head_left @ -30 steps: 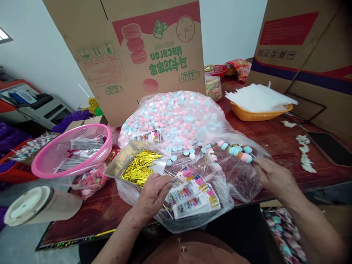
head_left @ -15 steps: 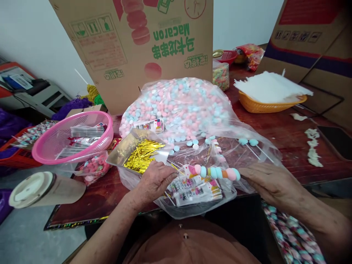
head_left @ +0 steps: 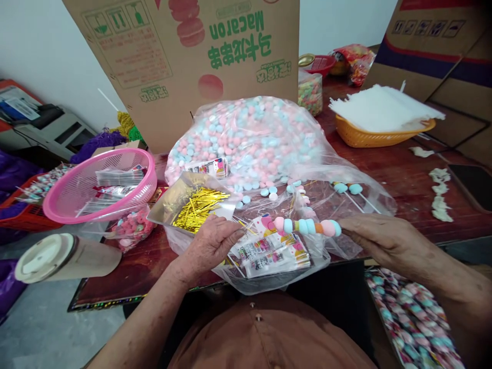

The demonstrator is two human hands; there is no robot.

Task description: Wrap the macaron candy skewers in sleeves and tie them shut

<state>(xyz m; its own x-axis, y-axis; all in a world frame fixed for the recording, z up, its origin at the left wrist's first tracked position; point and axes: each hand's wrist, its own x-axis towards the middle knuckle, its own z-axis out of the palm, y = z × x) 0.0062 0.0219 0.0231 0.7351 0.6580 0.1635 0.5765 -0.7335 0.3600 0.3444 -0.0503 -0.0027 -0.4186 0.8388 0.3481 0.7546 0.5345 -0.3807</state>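
Note:
My left hand (head_left: 216, 240) is closed, thumb against fingers, on the edge of a small clear plastic bag (head_left: 265, 224) with pink print. My right hand (head_left: 388, 241) grips the right end of a marshmallow skewer (head_left: 307, 226), held level with pink, blue and orange pieces in a row. The skewer's left end meets the bag; how far inside it is I cannot tell. Below lie stacked printed bags (head_left: 277, 259) on a clear plastic sheet. Gold twist ties (head_left: 200, 210) fill an open carton (head_left: 163, 210) beyond my left hand.
A big bag of pink and blue marshmallows (head_left: 249, 138) sits ahead, before a tall cardboard box (head_left: 154, 113). To the left are a pink basket (head_left: 57, 207) and a lidded cup (head_left: 92, 259). Right: a yellow basket (head_left: 361, 137), a phone (head_left: 471, 187), and finished skewers (head_left: 415, 318) below.
The view has shifted slightly, so the table sits higher in the picture. Both hands keep their grips. The skewer stays about level, and more of the small bag's pink print shows.

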